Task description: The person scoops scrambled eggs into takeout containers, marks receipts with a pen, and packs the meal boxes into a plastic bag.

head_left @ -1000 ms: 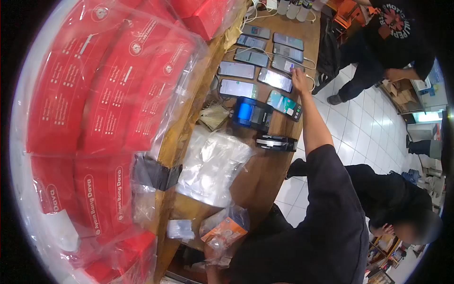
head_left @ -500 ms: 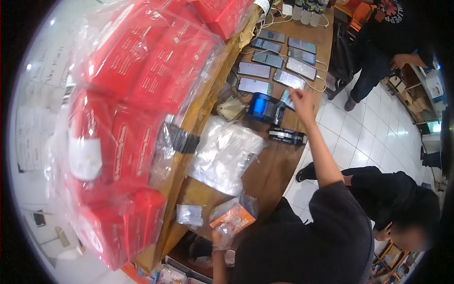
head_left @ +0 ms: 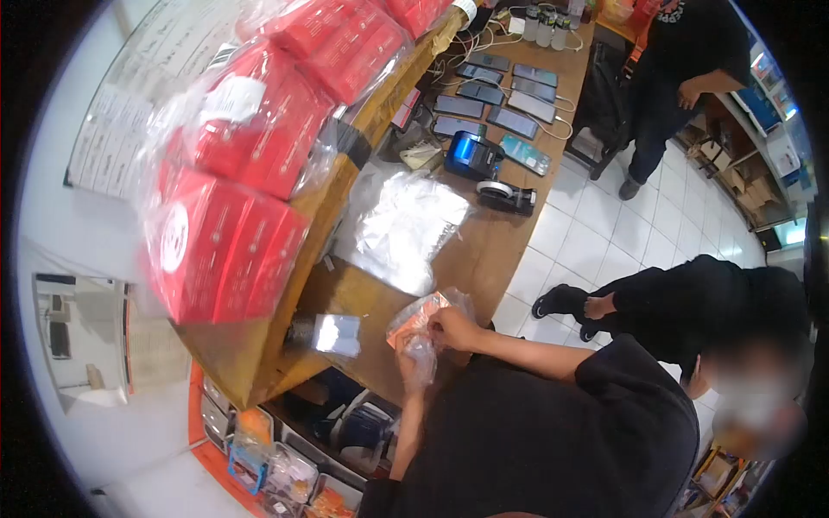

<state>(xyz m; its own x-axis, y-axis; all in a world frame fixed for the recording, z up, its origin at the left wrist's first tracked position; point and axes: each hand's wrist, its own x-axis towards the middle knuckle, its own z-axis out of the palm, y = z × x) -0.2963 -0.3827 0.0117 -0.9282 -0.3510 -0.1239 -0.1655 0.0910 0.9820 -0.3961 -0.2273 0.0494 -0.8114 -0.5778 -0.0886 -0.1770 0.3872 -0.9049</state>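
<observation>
An orange packet in clear plastic (head_left: 417, 319) is held at the near part of the wooden table. My left hand (head_left: 409, 361) grips its lower left side, fingers wrapped in the loose plastic. At the packet's right side my right hand (head_left: 452, 330) is closed in a pinch on the wrapping. Flat silvery clear bags (head_left: 401, 229) lie just beyond both hands. A small stack of clear sachets (head_left: 337, 335) rests to their left.
Several phones (head_left: 531, 105) with white cables, a blue and black device (head_left: 473, 155) and a tape dispenser (head_left: 506, 198) occupy the table's far part. Red boxes in plastic (head_left: 229, 242) stand on a raised shelf at left. Two people stand at right.
My right hand has come back from the phones to the orange packet and closed on its wrapping. My left hand still holds the packet. The view has shifted, showing more wall and bins at lower left.
</observation>
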